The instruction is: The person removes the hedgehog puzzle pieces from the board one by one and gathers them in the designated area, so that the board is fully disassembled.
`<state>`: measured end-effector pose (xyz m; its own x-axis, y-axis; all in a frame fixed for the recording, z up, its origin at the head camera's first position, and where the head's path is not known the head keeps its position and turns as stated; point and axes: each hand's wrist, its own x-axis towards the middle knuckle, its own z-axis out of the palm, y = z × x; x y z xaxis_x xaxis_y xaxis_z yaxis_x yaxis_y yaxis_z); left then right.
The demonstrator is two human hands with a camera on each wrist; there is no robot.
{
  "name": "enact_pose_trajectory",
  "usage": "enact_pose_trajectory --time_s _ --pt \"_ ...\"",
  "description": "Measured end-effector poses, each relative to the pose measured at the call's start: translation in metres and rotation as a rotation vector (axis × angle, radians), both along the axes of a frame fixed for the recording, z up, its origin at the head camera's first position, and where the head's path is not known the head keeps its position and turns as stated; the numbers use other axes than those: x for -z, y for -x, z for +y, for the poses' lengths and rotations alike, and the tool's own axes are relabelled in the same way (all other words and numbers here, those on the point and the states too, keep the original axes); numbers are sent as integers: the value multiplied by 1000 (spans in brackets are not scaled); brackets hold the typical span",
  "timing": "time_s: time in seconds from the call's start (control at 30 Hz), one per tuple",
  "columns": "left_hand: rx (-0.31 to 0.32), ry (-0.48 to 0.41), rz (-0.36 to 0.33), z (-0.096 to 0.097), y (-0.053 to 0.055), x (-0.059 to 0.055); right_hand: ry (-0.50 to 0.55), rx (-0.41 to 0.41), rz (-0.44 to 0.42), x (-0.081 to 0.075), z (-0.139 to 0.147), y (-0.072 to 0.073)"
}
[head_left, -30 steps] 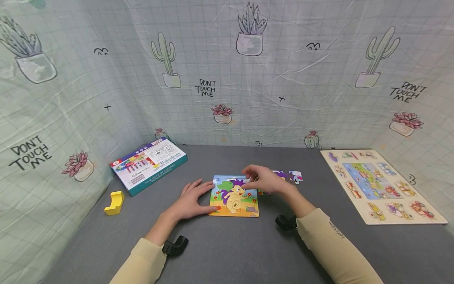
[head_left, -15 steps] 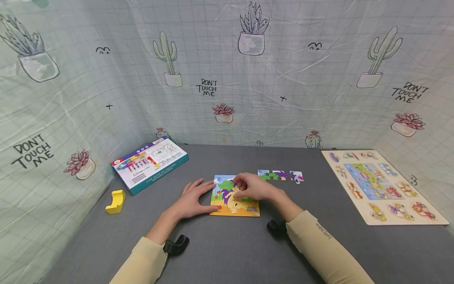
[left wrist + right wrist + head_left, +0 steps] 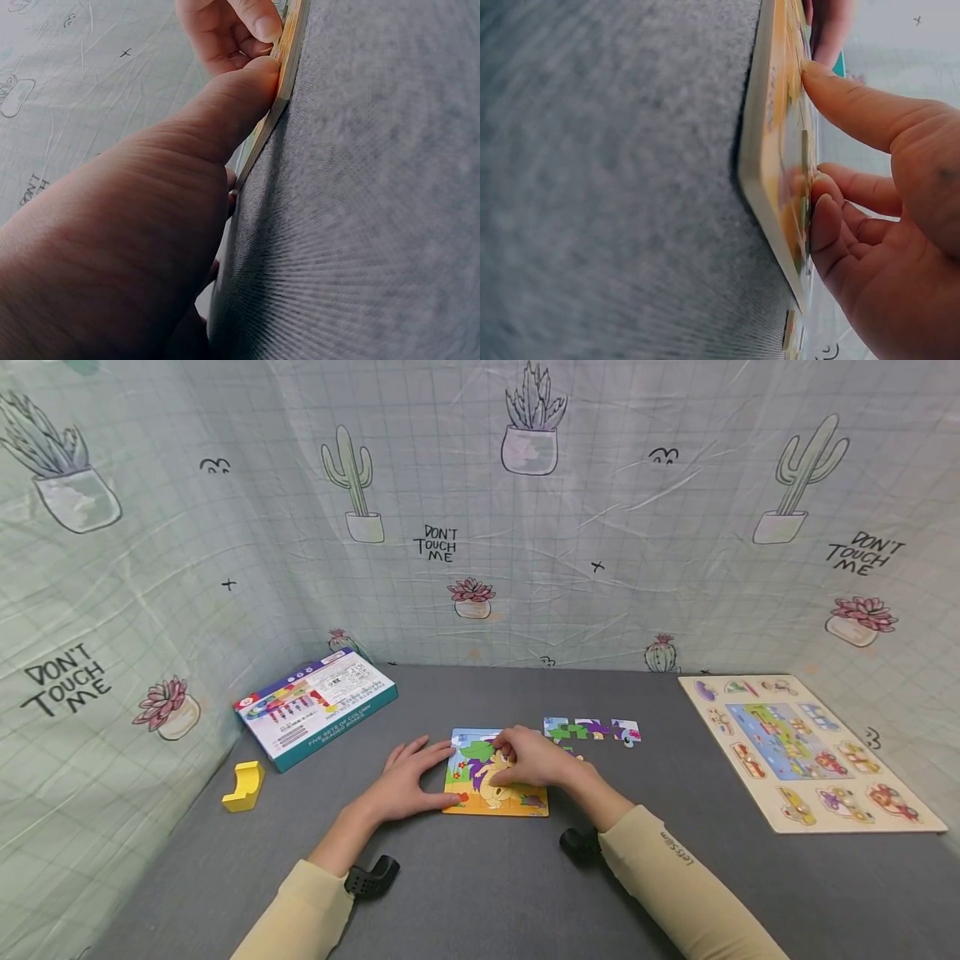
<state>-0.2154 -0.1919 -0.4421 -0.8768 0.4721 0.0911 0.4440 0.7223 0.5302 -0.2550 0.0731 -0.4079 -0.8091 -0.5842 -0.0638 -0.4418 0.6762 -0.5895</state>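
Note:
A hedgehog jigsaw puzzle (image 3: 459,802) lies in its square tray in front of me in the head view. My left hand (image 3: 401,785) rests at its left side, fingers spread and fairly straight. In the left wrist view its thumb (image 3: 247,94) presses on the board's edge. My right hand (image 3: 536,756) is over the puzzle's middle, covering the hedgehog's face. Its thumb (image 3: 847,94) and curled fingers (image 3: 829,217) bear down on the picture in the right wrist view. A puzzle piece (image 3: 806,172) stands slightly proud of the board under those fingertips.
Loose puzzle pieces (image 3: 592,728) lie behind and right of the board. A beaded-boxes carton (image 3: 318,706) and a yellow curved block (image 3: 243,787) are on the left. A wooden picture board (image 3: 757,810) lies on the right. A printed cloth backdrop (image 3: 600,610) surrounds the grey table.
My right hand has moved left and slightly down from the puzzle's upper right corner to its middle, uncovering the loose pieces. The left hand has stayed in place.

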Motion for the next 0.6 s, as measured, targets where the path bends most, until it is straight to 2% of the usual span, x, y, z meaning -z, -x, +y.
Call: enact_pose_trajectory --time_s 0.27,0.6 --pt "-1 5 -3 0 1 1 -3 -2 -6 -2 -2 0" --pt "-1 6 -2 0 1 2 72 12 -29 1 0 -1"
